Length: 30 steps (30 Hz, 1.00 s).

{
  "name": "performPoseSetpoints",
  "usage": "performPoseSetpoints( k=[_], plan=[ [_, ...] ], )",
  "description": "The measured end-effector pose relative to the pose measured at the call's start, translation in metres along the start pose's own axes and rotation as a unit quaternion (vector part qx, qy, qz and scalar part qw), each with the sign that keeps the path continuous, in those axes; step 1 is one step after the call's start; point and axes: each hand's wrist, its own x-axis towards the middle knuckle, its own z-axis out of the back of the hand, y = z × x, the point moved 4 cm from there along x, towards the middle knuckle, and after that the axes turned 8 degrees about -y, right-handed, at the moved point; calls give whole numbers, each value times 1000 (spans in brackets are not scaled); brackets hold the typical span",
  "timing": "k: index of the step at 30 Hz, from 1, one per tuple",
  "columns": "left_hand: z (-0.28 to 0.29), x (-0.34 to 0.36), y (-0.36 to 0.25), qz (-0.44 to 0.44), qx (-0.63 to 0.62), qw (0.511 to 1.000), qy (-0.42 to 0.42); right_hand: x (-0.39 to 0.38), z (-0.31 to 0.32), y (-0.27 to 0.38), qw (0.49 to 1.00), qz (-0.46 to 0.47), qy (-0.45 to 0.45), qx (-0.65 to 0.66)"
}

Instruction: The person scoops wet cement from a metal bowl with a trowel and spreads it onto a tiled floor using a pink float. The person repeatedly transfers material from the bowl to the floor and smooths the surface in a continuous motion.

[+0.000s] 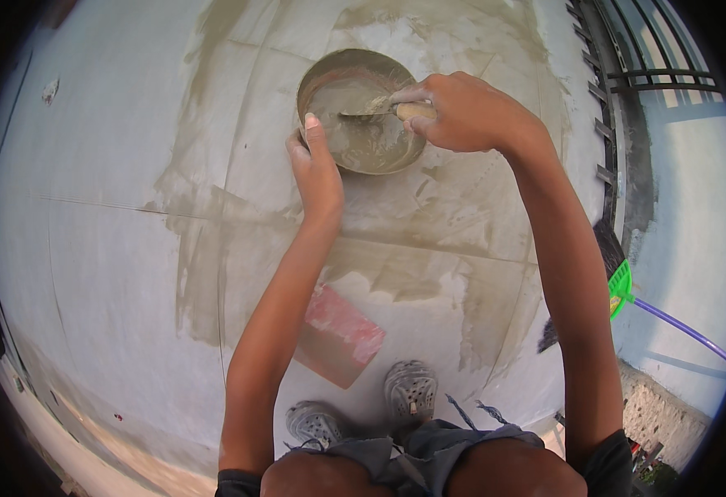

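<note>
Grey paste in bowl, left hand gripping rim, right hand gripping trowel

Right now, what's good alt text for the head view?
The left hand holds the side of a bowl of grey-brown paste; the right hand grips a tool, its blade inside it. A pink smeared panel lies on the streaked floor before the person's shoes; a green broom is at right.
</note>
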Motion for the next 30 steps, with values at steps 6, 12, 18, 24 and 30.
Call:
performPoseSetpoints(
  k=[6, 12, 18, 24, 30],
  plan=[
    [5, 14, 9, 52, -19, 997, 45, 25, -27, 28, 1000, -8, -22, 13],
    [55, -24, 27, 62, -71, 993, 68, -56, -37, 57, 998, 49, -24, 27],
    [116, -107, 10, 44, -128, 987, 92, -131, -24, 89, 998, 52, -18, 39],
    [171, -165, 18, 2, -90, 994, 54, -184, -74, 162, 996, 34, 57, 60],
    [210, -197, 38, 25, -109, 992, 52, -248, -96, 186, 992, 88, 89, 1]
  ],
)
